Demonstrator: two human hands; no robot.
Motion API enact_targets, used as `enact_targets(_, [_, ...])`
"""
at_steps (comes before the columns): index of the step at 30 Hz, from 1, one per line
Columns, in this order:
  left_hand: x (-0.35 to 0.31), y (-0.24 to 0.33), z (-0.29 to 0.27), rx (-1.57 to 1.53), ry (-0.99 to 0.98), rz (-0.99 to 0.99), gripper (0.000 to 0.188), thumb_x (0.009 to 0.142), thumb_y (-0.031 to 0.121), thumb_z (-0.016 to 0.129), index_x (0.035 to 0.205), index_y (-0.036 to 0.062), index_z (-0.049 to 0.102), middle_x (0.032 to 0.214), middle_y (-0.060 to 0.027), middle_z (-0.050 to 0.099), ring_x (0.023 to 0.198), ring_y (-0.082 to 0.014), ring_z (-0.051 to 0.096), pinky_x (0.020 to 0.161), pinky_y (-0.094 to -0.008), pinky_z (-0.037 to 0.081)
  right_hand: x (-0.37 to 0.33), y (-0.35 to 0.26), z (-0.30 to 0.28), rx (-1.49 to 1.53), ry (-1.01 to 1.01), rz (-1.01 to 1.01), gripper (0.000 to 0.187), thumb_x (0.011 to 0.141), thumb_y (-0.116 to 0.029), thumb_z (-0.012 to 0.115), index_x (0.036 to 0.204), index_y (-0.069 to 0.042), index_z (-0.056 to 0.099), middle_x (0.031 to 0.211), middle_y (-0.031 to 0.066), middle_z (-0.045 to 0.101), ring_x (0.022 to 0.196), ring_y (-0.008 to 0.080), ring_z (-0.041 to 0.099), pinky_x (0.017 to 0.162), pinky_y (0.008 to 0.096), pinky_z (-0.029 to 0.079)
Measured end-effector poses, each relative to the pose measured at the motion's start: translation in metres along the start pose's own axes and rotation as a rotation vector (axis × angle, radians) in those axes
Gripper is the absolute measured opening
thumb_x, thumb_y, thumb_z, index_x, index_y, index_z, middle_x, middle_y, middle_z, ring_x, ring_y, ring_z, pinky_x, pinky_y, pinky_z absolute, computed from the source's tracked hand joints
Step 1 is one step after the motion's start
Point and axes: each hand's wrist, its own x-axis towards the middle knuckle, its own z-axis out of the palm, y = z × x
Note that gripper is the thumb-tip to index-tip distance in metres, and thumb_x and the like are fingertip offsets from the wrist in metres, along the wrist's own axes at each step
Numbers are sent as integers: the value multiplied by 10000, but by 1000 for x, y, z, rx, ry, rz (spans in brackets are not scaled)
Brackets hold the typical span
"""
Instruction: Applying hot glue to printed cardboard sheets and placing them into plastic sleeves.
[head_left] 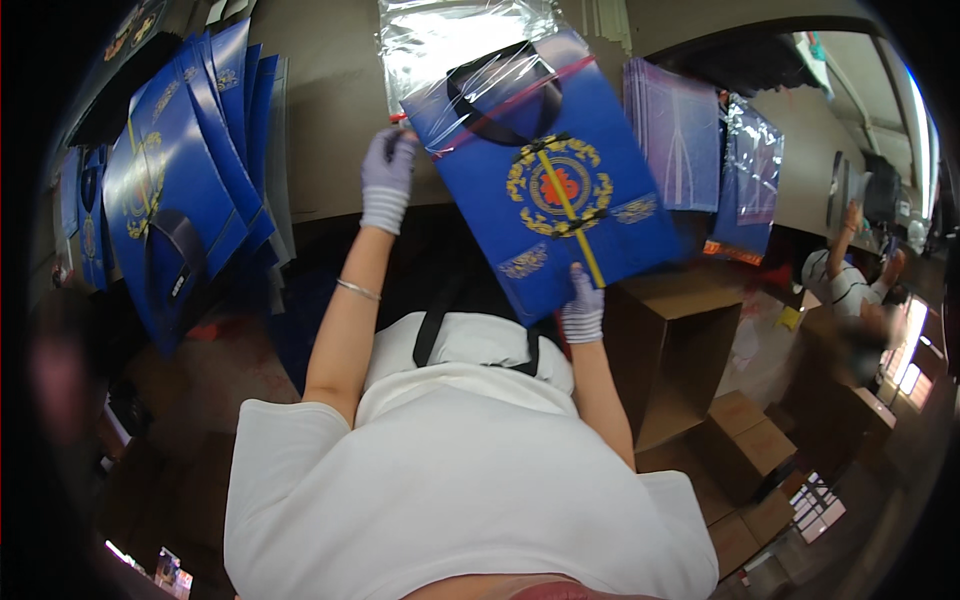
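A blue paper gift bag with a gold ring pattern, a yellow ribbon and a dark handle lies tilted before me. Clear plastic sleeve film covers its top end, crossed by a reddish strip. My right hand, in a striped pale glove, grips the bag's lower edge with the thumb on the front; its other fingers are behind the bag. At the bag's upper left corner, my left hand, gloved likewise, has its fingers closed at the edge of the film. More shiny clear sleeves lie just beyond.
A stack of blue gift bags leans at the left. Purplish wrapped bags and a wrapped blue bag lie on the table's right. Cardboard boxes stand at my right, and another person is farther right.
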Motion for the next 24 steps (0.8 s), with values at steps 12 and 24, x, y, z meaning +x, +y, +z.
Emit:
enact_targets(12, [102,-62,17,103,-49,-450,314,741,118,725,993,-38,619,836,-72,646,666,-133,605,597,-271,513,145,-117,69,-1194,-521,-103,145,814,-124,568,892,-34,651,743,117,642,632,169,622,585,284,496])
enact_targets(24, [83,-49,16,297,-89,-119,308,803,182,653,1048,-4,633,902,-110,666,818,-161,608,750,-258,480,334,-84,145,-1354,-168,-584,273,744,-303,659,910,-87,678,924,135,656,872,315,620,791,358,475])
